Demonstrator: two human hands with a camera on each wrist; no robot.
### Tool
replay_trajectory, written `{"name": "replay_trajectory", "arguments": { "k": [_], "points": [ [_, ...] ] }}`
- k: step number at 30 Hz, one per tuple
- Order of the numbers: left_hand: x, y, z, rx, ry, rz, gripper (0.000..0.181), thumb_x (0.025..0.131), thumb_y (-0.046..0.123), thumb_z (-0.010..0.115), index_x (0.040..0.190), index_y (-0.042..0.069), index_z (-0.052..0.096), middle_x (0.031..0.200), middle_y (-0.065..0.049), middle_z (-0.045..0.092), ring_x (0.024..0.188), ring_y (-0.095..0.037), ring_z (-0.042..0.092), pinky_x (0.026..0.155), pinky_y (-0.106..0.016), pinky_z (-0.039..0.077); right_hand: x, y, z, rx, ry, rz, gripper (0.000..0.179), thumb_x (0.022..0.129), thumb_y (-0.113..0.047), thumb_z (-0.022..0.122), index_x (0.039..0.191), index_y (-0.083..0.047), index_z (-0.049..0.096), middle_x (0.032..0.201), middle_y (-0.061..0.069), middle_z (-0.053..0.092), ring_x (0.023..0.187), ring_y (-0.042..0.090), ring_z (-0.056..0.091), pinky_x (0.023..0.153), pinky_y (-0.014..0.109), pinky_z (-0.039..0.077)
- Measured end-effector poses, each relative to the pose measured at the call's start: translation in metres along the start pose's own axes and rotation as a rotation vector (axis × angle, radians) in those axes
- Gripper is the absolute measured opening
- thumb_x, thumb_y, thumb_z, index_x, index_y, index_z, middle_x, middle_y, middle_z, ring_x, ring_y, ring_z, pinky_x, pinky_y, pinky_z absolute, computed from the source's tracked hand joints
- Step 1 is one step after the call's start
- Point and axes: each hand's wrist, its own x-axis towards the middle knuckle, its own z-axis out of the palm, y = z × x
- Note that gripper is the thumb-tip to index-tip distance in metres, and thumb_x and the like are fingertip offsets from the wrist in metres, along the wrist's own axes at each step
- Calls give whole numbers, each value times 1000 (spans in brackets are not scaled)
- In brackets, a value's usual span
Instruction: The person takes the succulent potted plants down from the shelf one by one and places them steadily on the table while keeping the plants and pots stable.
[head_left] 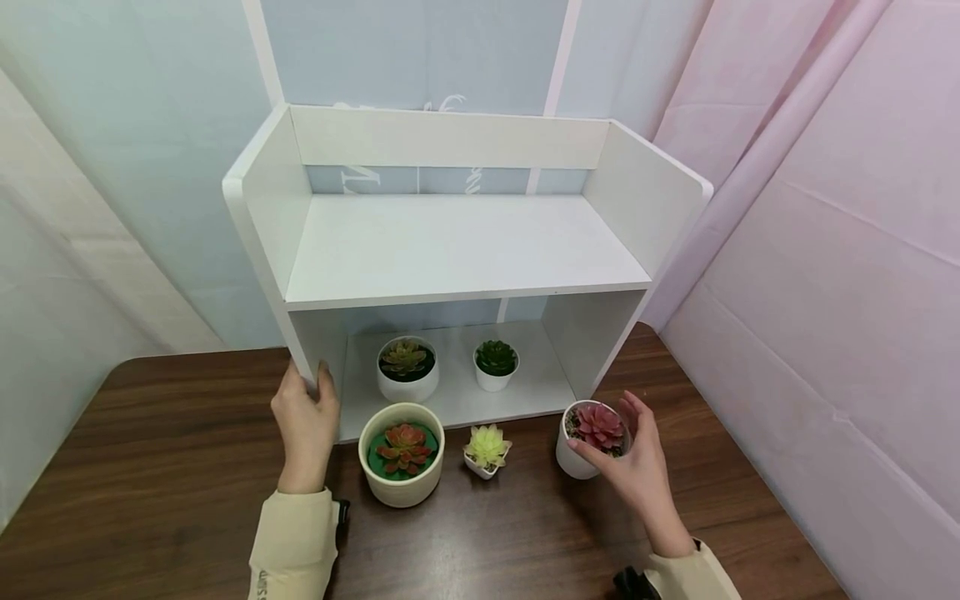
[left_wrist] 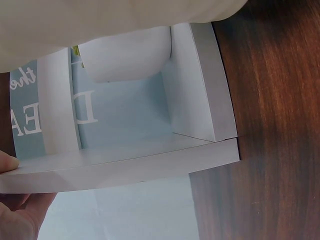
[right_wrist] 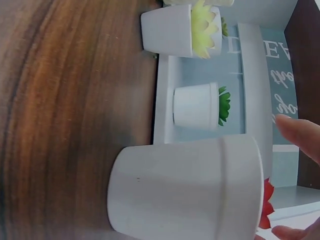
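Note:
My left hand (head_left: 306, 421) grips the front edge of the left side panel of a white two-tier shelf (head_left: 465, 242), thumb inside and fingers outside. At the right, my right hand (head_left: 637, 462) is spread around the rim of a white pot with a red succulent (head_left: 573, 458). In the right wrist view its thumb (right_wrist: 300, 137) stands apart from that pot; whether the other fingers touch it is unclear. A cream pot with an orange-red succulent (head_left: 401, 487) and a small white pot with a yellow-green succulent (head_left: 486, 450) stand before the shelf.
On the lower tier sit a round white pot with a brownish-green succulent (head_left: 407, 385) and a smaller white pot with a dark green one (head_left: 493, 379). The shelf stands on a dark wooden table (head_left: 165, 467). Pale curtains (head_left: 825, 275) hang behind and at the sides.

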Motion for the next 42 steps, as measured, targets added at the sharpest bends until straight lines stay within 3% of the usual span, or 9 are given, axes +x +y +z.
{"name": "replay_trajectory", "arguments": {
  "k": [9,16,20,22,24,34,42],
  "points": [
    [0,-2,1,6,-5,-7,24,92,-3,54,114,-12,58,106,-32,65,93,-50,63,71,-62,50,3,-8,2,-22,-12,-12,101,67,-16,88,146,-2,26,141,22,39,133,36,39,104,47,36],
    [1,-3,0,6,-13,-16,25,91,-1,55,114,-11,59,106,-32,64,95,-48,63,72,-60,50,6,-12,5,-64,23,-60,98,66,-17,89,143,-1,31,141,23,39,133,38,36,106,52,33],
    [0,-3,0,8,-10,-14,25,91,-1,56,114,-11,59,107,-32,64,95,-48,63,72,-60,50,8,-17,6,-60,3,-71,98,67,-18,88,145,-3,30,143,20,38,125,34,49,100,35,43],
    [0,-3,0,10,-6,-8,24,91,-2,55,113,-12,59,106,-32,64,94,-49,63,71,-61,50,9,-20,6,-66,-12,-71,99,68,-21,88,145,-4,29,143,18,38,117,31,55,91,23,46],
    [0,-2,0,9,-2,-3,24,91,-3,55,113,-12,59,106,-32,65,93,-49,63,70,-61,50,9,-23,8,-58,-28,-75,99,69,-21,88,146,-5,28,143,18,39,108,30,60,84,18,48],
    [0,-1,1,2,3,12,24,91,-5,54,114,-12,59,105,-32,65,92,-49,64,68,-62,50,14,-33,21,-30,-57,-132,97,69,-19,87,146,-4,28,146,18,39,101,30,56,80,34,50],
    [0,-2,1,4,6,10,24,91,-5,54,113,-12,58,104,-32,65,89,-50,64,67,-62,49,16,-39,30,-13,-99,-140,96,71,-21,85,146,-4,28,149,18,35,136,39,35,101,55,38]
  ]
}}
